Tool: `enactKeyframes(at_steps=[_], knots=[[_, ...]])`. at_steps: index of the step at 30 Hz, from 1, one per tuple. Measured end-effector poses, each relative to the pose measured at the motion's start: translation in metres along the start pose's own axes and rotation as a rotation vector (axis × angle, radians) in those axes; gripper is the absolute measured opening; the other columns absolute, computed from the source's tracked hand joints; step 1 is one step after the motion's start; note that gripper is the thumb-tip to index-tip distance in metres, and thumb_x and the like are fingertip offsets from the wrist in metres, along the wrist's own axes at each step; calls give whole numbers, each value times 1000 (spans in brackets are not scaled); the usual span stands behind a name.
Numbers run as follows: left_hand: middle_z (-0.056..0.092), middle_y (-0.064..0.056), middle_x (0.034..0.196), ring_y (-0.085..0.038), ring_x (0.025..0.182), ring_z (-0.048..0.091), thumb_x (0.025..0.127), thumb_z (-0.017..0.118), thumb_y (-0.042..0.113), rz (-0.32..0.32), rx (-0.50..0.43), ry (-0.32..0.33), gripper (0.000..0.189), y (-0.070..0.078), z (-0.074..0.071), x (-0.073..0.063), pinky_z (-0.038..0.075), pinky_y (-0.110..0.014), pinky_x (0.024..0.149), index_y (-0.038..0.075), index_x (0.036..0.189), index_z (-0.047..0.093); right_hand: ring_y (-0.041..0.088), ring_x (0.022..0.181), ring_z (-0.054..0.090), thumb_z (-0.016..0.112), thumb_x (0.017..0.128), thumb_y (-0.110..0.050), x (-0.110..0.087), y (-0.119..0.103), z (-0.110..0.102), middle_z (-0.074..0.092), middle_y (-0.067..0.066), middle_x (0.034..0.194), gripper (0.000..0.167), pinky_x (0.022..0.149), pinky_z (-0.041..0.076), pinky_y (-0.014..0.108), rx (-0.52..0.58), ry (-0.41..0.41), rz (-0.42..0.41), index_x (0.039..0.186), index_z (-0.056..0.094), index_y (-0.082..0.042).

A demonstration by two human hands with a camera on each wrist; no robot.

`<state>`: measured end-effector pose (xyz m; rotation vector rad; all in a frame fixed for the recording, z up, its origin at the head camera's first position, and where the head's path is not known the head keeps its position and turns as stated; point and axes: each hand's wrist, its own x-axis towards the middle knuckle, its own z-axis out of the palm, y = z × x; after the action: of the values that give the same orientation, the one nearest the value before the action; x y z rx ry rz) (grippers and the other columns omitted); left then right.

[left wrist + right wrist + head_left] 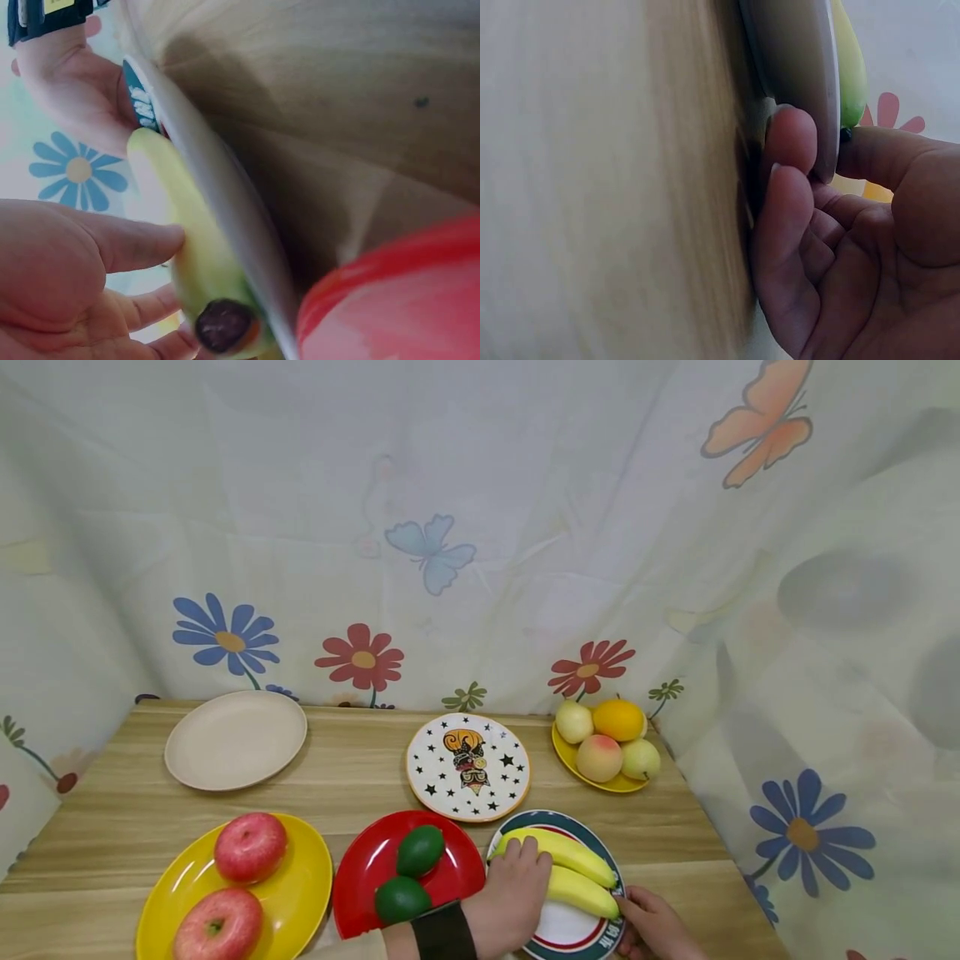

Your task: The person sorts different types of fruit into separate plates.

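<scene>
Two yellow bananas [564,852] lie side by side on a round plate [558,927] with a white centre and a dark green patterned rim. My left hand [513,889] reaches over their left ends and holds the nearer banana [199,232], its thumb on one side and fingers on the other. The plate's right edge is gripped by my right hand [656,922]. In the right wrist view, the right hand [840,217] has its thumb above the rim, near a banana tip, and curled fingers under the plate [799,60], close to the tabletop.
To the left are a red plate [356,881] with two green fruits and a yellow plate [307,877] with two red apples. Behind stand a beige plate [236,739], a star-patterned plate [427,764] and a small yellow plate [611,787] of several fruits. A floral curtain [510,610] encloses the table.
</scene>
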<state>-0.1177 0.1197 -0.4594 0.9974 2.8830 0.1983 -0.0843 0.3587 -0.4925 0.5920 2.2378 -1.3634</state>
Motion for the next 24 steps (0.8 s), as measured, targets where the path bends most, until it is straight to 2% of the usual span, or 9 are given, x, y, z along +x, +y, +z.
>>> enactKeyframes(at_steps=[4,9,15,24], knots=[[44,-1,99,-15,88,40,71,83,26,-15,-25,-61,57,-4,-4,-1,44,-22,60,14,117,52,18,62,57,43,100,-22,-1,-2,2,61,6,73,28,59,52,28,-19,33,11,107,58,0],[44,-1,101,-15,92,40,70,83,25,-10,-72,-108,62,-9,-6,-3,47,-23,64,13,120,50,19,62,57,37,102,-24,0,-5,4,60,7,72,32,59,52,29,-34,48,30,109,57,0],[42,-2,99,-15,89,38,74,80,22,-16,-81,-85,54,-9,-5,-4,44,-21,61,11,117,49,19,64,57,31,104,-24,0,-6,3,61,7,74,37,61,52,30,-54,24,34,117,53,3],[43,-2,100,-15,90,40,69,84,21,-39,-106,-76,59,-9,-3,-2,47,-20,65,11,117,50,19,64,57,31,104,-23,0,-6,2,60,8,74,36,61,53,30,-55,28,41,115,53,3]])
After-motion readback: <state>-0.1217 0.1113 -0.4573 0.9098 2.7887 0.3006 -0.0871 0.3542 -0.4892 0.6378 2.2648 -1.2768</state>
